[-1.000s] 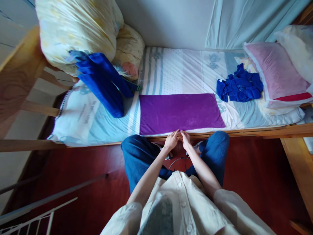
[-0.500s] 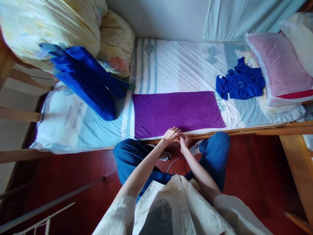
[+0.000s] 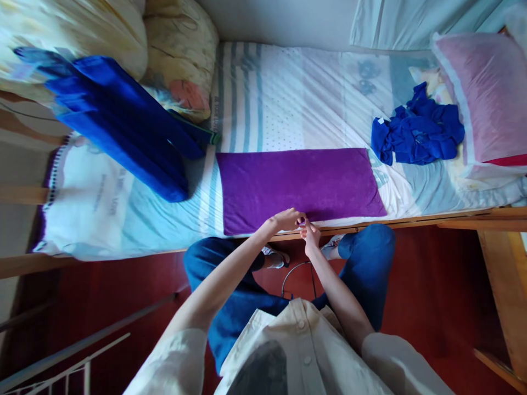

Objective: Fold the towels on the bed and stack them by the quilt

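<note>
A purple towel lies spread flat along the front edge of the bed, a little creased. Over its front edge, my left hand has its fingers curled down. My right hand is just below and to the right, in front of the bed's edge, its bent fingers meeting those of the left. A speck of purple shows between the fingertips. Whether it is a bit of the towel's edge or the towel behind cannot be made out.
Folded blue trousers lie on the left against a yellowish bundle. A crumpled blue garment lies at the right by a pink pillow. A wooden rail edges the bed. A metal frame stands lower left.
My left hand has lifted and bent slightly at the wrist, its fingers curling more beside the right hand. The camera view has shifted slightly. The towel lies as before.
</note>
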### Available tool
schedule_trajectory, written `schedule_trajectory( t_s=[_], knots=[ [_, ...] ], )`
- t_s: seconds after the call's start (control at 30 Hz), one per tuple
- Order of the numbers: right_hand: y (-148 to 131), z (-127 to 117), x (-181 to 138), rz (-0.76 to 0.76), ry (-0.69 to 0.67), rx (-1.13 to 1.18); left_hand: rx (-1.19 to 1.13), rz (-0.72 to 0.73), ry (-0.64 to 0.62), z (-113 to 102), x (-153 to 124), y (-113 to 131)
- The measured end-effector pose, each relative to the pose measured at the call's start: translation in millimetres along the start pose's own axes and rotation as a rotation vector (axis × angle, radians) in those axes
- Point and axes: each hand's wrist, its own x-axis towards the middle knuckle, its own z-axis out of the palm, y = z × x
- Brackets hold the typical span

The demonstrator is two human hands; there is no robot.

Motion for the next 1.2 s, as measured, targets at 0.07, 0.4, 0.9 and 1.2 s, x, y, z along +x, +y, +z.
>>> schedule_trajectory(
  t_s=[0.07,0.4,0.9,1.2],
  knots=[
    [1,1,0,-0.006,0.025,0.007,-0.015,0.043,-0.013,-27,10,-12],
    [-7,-6,-10,0.129,0.019,0.126,0.163,-0.403,0.212,-161,104,-82],
    [-21,3,-13,0.164,-0.064,0.102,0.034,-0.449,0.465,-169,160,-97],
    [-12,-2,-16,0.159,-0.037,0.131,-0.083,-0.553,0.496,-180,158,-93]
  ],
)
